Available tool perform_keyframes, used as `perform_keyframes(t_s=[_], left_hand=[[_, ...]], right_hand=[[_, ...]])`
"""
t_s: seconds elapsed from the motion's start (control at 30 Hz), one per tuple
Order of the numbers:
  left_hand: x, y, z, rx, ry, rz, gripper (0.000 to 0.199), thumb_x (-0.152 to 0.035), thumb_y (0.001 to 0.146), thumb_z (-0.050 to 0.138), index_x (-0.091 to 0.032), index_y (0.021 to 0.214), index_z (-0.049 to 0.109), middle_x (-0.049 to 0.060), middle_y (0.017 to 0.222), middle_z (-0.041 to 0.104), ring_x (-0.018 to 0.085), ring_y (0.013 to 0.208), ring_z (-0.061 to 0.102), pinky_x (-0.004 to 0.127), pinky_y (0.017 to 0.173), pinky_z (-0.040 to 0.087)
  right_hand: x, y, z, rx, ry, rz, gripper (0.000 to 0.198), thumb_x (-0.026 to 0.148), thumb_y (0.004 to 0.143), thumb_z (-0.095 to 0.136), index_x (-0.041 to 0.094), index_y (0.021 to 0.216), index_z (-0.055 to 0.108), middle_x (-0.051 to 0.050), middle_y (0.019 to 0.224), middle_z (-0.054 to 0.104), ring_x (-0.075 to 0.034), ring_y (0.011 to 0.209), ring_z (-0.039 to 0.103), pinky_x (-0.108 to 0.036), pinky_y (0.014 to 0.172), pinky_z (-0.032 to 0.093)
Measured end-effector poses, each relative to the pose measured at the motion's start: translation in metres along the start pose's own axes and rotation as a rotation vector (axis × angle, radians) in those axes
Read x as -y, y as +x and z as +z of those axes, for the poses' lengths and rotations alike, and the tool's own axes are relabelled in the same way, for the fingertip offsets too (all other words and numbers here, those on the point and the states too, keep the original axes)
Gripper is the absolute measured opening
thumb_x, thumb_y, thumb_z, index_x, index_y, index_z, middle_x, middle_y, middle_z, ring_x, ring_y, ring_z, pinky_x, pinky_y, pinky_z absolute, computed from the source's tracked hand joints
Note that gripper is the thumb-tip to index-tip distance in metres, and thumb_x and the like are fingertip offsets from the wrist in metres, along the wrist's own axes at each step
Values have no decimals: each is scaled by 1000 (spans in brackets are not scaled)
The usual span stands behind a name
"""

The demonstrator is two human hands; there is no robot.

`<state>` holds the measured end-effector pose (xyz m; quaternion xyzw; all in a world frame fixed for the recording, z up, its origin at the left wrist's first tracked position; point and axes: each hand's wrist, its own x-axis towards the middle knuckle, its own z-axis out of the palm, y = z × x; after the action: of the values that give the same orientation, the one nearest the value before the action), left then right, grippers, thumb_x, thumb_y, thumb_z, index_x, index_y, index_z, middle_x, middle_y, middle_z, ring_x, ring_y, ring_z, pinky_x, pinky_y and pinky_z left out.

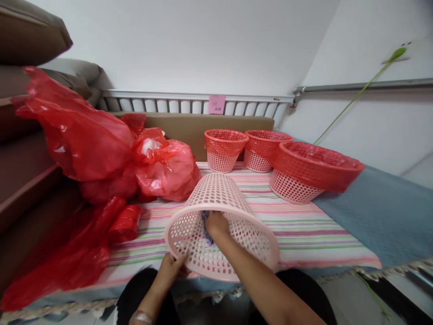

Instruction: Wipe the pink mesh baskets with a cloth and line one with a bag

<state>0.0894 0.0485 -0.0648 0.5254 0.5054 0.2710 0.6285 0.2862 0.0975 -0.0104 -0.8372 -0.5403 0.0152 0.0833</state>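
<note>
A pink perforated plastic basket (219,189) lies on its side on the striped cloth, its mouth facing me. My left hand (171,267) grips the lower left of its rim, thumb over the edge. Reaching inside the basket, my right hand (217,224) is closed on a bluish-purple cloth (207,229) and holds it against the inner wall. Part of the cloth is hidden behind my fingers.
Three pink baskets lined with red plastic bags, a small one (221,163), a middle one (257,161) and a large one (296,185), stand behind. Filled red bags (169,174) and a red bag roll (125,223) lie left. A green stem (358,94) leans at right.
</note>
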Motion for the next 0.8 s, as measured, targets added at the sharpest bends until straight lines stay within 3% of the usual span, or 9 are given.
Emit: perform_keyframes(t_s=[0.07, 0.2, 0.33, 0.5, 0.57, 0.7, 0.8], left_hand=[[0, 1, -1, -11, 6, -2, 52, -65, 60, 64, -13, 58, 63, 7, 50, 68, 21, 47, 64, 30, 49, 50], [5, 5, -1, 6, 15, -39, 50, -65, 62, 62, -15, 56, 63, 8, 50, 69, 23, 48, 66, 32, 51, 52], [10, 9, -1, 7, 23, -3, 51, -66, 63, 62, -15, 60, 64, 8, 50, 69, 24, 49, 67, 31, 48, 50], [6, 6, -5, 40, 70, 116, 57, -68, 68, 53, -14, 51, 60, 7, 41, 63, 18, 39, 60, 25, 42, 43], [3, 4, -6, -10, 66, 148, 55, -68, 68, 54, -16, 49, 55, 3, 34, 56, 15, 32, 53, 23, 36, 36], [-1, 2, -7, -108, 15, 194, 47, -64, 68, 56, -17, 62, 55, -5, 32, 46, 10, 27, 40, 21, 32, 28], [-1, 3, -9, -50, 44, 214, 46, -61, 73, 53, -15, 74, 60, -3, 41, 54, 10, 30, 41, 23, 35, 31]], right_hand=[[2, -37, 2, 27, -10, -50, 37, 19, 85, 40, 18, 117, 60, -14, 93, 67, -25, 83, 64, -35, 72, 48], [2, -110, 10, 133, -61, -258, 39, 19, 80, 50, 23, 118, 59, -12, 93, 67, -28, 85, 64, -36, 71, 48], [1, -134, 9, 164, -39, -285, 41, 18, 79, 53, 22, 120, 58, -12, 96, 66, -28, 87, 63, -37, 74, 48], [3, -99, 0, 113, -35, -280, 38, 24, 77, 57, 19, 115, 60, -13, 95, 67, -27, 86, 64, -35, 75, 48], [4, -74, 0, 68, -26, -235, 37, 26, 79, 54, 19, 115, 59, -12, 95, 67, -26, 86, 64, -35, 74, 48], [3, -20, 0, 54, -26, -112, 38, 24, 86, 42, 14, 120, 57, -16, 96, 67, -28, 86, 64, -39, 73, 48], [2, 15, 0, 24, -3, -95, 39, 25, 91, 34, 15, 122, 55, -17, 108, 64, -28, 100, 60, -41, 86, 43]])
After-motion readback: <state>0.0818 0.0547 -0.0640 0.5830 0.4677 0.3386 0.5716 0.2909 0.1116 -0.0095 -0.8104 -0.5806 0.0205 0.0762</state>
